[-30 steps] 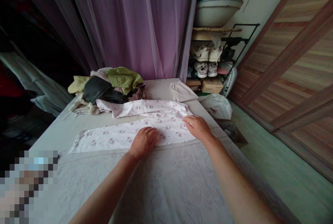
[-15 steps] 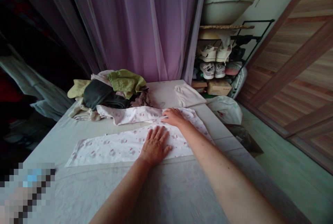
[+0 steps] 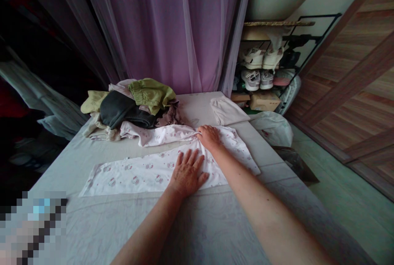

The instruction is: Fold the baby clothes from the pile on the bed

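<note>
A white pair of small printed trousers (image 3: 147,170) lies spread on the bed (image 3: 197,232), one leg flat toward the left, the other leg (image 3: 160,134) lying crooked behind it. My left hand (image 3: 188,173) rests flat on the near leg with fingers spread. My right hand (image 3: 209,137) is farther back at the crotch of the trousers, its fingers closed on a fold of the far leg's fabric.
A heap of clothes (image 3: 132,105) in green, dark grey and beige sits at the back left of the bed. A folded white garment (image 3: 227,110) lies at the back right corner. A shoe rack (image 3: 267,68), a white bag (image 3: 272,127) and a purple curtain (image 3: 172,27) stand beyond.
My right hand left the waistband at the right and moved back and left to the far leg, closing on its cloth. My left hand opened flat on the near leg.
</note>
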Action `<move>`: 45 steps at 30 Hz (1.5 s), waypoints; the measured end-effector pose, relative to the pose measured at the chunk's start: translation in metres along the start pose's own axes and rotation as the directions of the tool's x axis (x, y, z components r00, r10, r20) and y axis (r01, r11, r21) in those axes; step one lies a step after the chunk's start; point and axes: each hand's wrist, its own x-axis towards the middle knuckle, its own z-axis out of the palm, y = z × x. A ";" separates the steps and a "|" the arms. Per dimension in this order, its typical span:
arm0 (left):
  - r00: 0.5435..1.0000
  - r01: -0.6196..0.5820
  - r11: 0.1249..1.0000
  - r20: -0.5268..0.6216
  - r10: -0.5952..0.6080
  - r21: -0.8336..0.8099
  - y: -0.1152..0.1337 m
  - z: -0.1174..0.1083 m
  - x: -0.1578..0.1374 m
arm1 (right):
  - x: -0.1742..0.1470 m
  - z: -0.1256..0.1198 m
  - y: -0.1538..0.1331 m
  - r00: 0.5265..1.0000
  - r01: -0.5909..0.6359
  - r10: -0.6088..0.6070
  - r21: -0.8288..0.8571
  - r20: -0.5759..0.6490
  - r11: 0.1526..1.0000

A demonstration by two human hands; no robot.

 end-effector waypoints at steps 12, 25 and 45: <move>1.000 0.016 1.000 -0.007 -0.016 -0.011 -0.001 -0.002 0.001 | -0.073 -0.025 0.085 0.955 -0.133 0.163 0.133 -0.249 0.982; 0.991 -0.134 0.990 -0.023 0.132 -0.051 0.050 0.008 0.054 | -0.028 -0.044 0.097 0.989 0.010 -0.010 0.001 0.147 1.000; 0.989 -0.134 0.984 0.045 0.140 -0.115 0.061 0.007 0.057 | -0.032 -0.045 0.118 0.977 -0.211 0.211 0.091 0.007 0.973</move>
